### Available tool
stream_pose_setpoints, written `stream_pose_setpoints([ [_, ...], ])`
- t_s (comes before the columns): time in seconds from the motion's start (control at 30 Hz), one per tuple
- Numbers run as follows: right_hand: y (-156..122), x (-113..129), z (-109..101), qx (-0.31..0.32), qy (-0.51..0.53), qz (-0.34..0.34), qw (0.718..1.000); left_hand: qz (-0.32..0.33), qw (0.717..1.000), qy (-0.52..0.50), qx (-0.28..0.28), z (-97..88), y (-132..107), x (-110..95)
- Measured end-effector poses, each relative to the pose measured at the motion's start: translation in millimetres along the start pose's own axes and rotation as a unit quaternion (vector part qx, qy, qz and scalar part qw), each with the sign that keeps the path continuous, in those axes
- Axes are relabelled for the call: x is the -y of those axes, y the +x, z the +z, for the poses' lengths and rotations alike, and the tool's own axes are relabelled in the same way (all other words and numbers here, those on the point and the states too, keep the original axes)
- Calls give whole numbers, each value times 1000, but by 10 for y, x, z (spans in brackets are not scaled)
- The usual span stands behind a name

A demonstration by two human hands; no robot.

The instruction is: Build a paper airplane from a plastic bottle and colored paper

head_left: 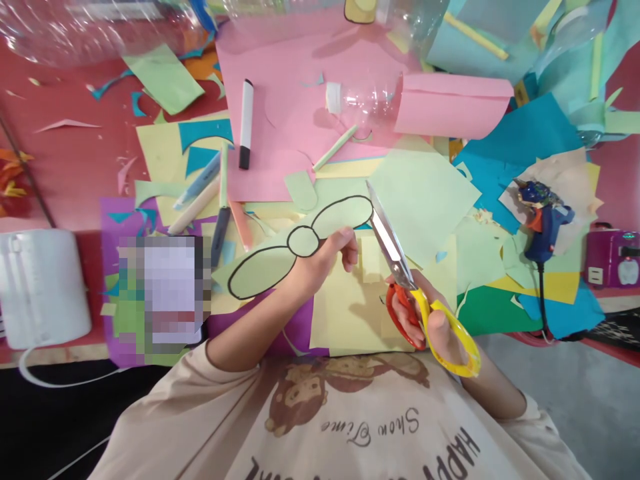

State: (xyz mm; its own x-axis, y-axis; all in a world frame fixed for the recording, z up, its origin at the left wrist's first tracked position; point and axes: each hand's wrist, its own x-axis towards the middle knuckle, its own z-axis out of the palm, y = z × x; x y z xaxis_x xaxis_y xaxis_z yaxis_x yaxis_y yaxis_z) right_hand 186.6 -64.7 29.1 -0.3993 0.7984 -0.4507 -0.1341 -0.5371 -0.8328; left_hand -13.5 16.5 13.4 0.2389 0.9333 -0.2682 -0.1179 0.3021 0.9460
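Observation:
My left hand [330, 257] grips a pale green paper [260, 273] with its fingers curled under the lower edge. Black outlines on the paper form a small circle between two long ovals. In my right hand [435, 320] are scissors [390, 243] with one red and one yellow handle loop; thumb and fingers pass through the loops. The blades point away from me, lie nearly together, and meet the paper's right end by the upper oval. Whether paper is between the blades I cannot tell. Yellow paper [345, 320] lies beneath both hands.
A marker [245, 123] lies on pink paper beyond my hands, near a clear plastic bottle [365, 97] with pink paper around it. A glue gun [545, 230] rests at the right. Paper scraps cover the table; a white box-like object [45, 287] stands left.

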Motion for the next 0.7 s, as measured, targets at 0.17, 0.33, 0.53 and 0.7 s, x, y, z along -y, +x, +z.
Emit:
stream_pose_setpoints([
  [0.17,13,33,-21,-2,-27,10,1000,-20,1000,-6,-7,-17,2,5],
  [0.33,13,144,-23,-6,-57,13,998,-34,999,1,-27,-29,9,0],
  [0.53,-3,252,-75,-3,-49,37,998,-21,999,-16,-42,-24,4,-27],
  [0.7,-31,299,-116,-4,-87,38,996,-18,998,-33,-58,-13,6,-36],
])
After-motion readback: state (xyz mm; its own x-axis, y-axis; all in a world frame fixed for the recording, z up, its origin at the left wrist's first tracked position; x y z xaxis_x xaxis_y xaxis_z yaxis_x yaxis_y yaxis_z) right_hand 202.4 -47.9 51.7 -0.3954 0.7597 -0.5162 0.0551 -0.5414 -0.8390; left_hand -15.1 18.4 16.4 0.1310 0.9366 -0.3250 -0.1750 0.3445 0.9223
